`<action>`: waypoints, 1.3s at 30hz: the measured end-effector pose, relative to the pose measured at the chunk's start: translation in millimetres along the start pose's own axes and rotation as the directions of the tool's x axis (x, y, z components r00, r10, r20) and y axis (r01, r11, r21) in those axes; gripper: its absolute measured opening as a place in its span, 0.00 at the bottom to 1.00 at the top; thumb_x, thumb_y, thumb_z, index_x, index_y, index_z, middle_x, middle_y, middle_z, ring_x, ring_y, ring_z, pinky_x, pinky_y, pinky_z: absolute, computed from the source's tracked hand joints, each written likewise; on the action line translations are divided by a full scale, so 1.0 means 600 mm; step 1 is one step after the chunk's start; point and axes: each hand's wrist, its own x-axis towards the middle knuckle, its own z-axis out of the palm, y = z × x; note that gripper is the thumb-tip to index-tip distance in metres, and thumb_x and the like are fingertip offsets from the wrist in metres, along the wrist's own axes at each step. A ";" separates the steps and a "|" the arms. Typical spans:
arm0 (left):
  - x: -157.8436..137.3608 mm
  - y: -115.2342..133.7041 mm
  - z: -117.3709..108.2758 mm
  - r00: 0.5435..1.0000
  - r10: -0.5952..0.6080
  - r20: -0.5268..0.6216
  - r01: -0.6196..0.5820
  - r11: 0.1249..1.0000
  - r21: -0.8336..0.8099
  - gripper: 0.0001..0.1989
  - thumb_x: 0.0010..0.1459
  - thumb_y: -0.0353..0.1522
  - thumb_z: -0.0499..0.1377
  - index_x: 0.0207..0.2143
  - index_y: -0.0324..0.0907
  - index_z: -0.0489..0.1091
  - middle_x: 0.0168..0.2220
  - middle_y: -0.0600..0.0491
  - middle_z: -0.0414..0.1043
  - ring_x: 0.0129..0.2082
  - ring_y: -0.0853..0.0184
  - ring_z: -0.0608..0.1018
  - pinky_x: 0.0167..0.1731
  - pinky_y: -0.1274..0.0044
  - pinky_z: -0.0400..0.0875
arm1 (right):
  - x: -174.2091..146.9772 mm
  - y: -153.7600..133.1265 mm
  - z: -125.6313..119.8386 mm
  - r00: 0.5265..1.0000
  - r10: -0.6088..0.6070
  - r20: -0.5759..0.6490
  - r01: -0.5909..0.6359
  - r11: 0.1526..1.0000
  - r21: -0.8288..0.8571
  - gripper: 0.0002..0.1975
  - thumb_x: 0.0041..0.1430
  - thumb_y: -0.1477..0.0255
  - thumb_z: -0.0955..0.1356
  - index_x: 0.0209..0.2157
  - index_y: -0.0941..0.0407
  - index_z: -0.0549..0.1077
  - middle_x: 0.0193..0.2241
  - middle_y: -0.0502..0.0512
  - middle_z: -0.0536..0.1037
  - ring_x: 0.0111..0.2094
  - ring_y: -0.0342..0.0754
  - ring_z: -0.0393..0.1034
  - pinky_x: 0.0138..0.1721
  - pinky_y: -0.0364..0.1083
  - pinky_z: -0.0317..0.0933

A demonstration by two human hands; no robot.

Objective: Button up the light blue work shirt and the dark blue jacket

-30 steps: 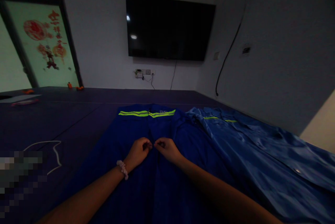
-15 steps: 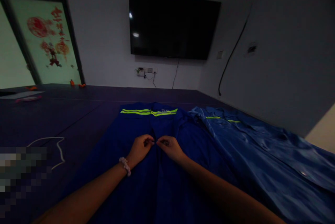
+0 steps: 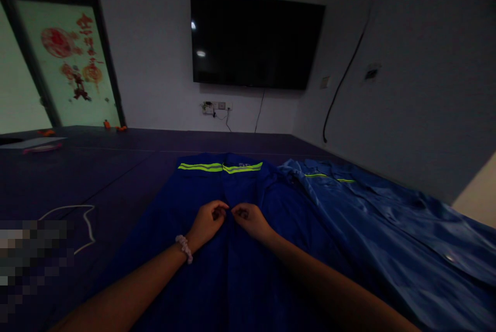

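A dark blue work jacket (image 3: pixel 201 187) with yellow-green reflective strips across its chest lies spread out in front of me. Over its front opening my left hand (image 3: pixel 211 221), with a pale scrunchie (image 3: pixel 184 248) on the wrist, is closed in a pinch on the jacket's front edge. Close beside it my right hand (image 3: pixel 250 220) pinches at the facing edge, its fingertips almost meeting the left ones. Whether a button or zip lies between the fingers is too dark and small to see.
On the right lies a lighter blue garment (image 3: pixel 372 218) with similar strips. A white cord (image 3: pixel 91 226) curves over the dark floor mat (image 3: pixel 116 182) at left. A television (image 3: pixel 258 40) hangs on the far wall, and small orange objects (image 3: pixel 121 128) sit by the door.
Both hands stay nearly in place over the jacket's front. The fingertips have shifted slightly, and the fabric's opening below them looks more closed. The view has tipped a little.
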 end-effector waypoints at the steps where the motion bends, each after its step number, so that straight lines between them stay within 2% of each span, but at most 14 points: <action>1: 0.000 0.001 0.000 1.000 0.005 0.002 -0.005 1.000 0.004 0.11 0.47 0.26 0.53 0.34 0.38 0.71 0.28 0.52 0.73 0.28 0.70 0.74 0.30 0.78 0.67 | 0.000 0.000 0.000 1.000 0.003 0.000 -0.003 1.000 -0.018 0.06 0.47 0.76 0.65 0.28 0.59 0.74 0.22 0.50 0.74 0.22 0.40 0.64 0.22 0.38 0.55; 9: 0.000 0.003 -0.001 0.999 0.033 -0.006 -0.033 0.999 -0.001 0.10 0.48 0.25 0.53 0.33 0.39 0.71 0.30 0.51 0.73 0.30 0.69 0.75 0.32 0.78 0.68 | -0.002 -0.008 -0.003 1.000 0.010 -0.005 -0.010 0.998 -0.070 0.03 0.45 0.78 0.65 0.23 0.59 0.72 0.19 0.48 0.71 0.20 0.39 0.61 0.21 0.37 0.54; 16: 0.004 -0.001 -0.001 0.999 0.042 -0.001 -0.042 0.999 -0.027 0.09 0.47 0.24 0.54 0.32 0.39 0.70 0.28 0.52 0.73 0.30 0.70 0.74 0.33 0.78 0.68 | 0.000 -0.003 -0.002 1.000 0.004 0.024 -0.002 0.997 -0.080 0.06 0.47 0.77 0.64 0.24 0.59 0.74 0.22 0.50 0.75 0.23 0.41 0.65 0.24 0.38 0.56; 25: 0.002 0.006 0.000 0.998 0.056 -0.003 -0.056 0.998 -0.008 0.09 0.45 0.21 0.52 0.28 0.38 0.69 0.27 0.53 0.72 0.28 0.71 0.73 0.32 0.79 0.68 | 0.000 -0.009 -0.003 0.998 0.009 0.056 0.003 0.976 -0.216 0.04 0.46 0.77 0.66 0.26 0.58 0.74 0.20 0.49 0.73 0.20 0.38 0.62 0.21 0.37 0.51; 31: -0.003 0.016 0.001 0.998 0.064 0.008 -0.065 0.996 0.053 0.11 0.45 0.22 0.52 0.30 0.39 0.70 0.28 0.54 0.72 0.27 0.72 0.73 0.30 0.80 0.67 | -0.003 -0.016 0.000 1.000 -0.014 0.023 0.019 0.968 -0.252 0.03 0.47 0.77 0.66 0.25 0.58 0.73 0.19 0.48 0.72 0.19 0.38 0.61 0.20 0.38 0.51; 35: -0.003 0.015 0.000 0.999 0.038 -0.034 -0.036 0.997 0.068 0.11 0.43 0.23 0.53 0.32 0.39 0.70 0.27 0.54 0.71 0.26 0.72 0.72 0.28 0.80 0.66 | -0.005 -0.022 -0.001 1.000 -0.020 0.016 0.023 0.977 -0.211 0.03 0.48 0.77 0.65 0.25 0.58 0.72 0.19 0.48 0.71 0.19 0.39 0.62 0.21 0.38 0.52; 39: -0.002 0.014 -0.001 0.998 -0.023 -0.054 0.030 0.991 0.130 0.05 0.44 0.27 0.55 0.25 0.38 0.69 0.20 0.56 0.67 0.21 0.73 0.69 0.23 0.81 0.62 | -0.007 -0.026 -0.002 0.999 -0.034 0.010 0.036 0.980 -0.195 0.04 0.48 0.78 0.65 0.25 0.58 0.72 0.20 0.49 0.71 0.21 0.40 0.63 0.22 0.38 0.53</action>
